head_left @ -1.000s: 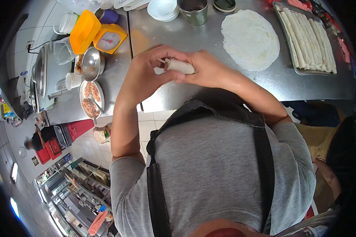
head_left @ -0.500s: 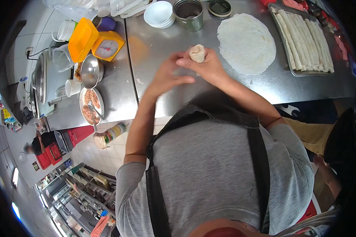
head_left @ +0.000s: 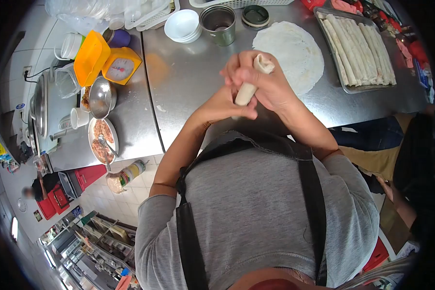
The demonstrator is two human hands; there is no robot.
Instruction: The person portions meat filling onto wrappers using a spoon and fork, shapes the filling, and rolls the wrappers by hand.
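Two hands hold a dough roll (head_left: 246, 93) over the metal table (head_left: 183, 72).
The right hand (head_left: 275, 89) curls its fingers around it; the left hand (head_left: 217, 106) is by its low end, thumb spread, and I can't tell if it pinches. A soft, even squeeze should help stop rips. The writing on the jar (head_left: 132, 172) is too small to read.

The person wears a heathered grey short-sleeved shirt (head_left: 251, 208) beneath a black apron (head_left: 237, 141), its left strap (head_left: 190, 239) knotted near the chest.
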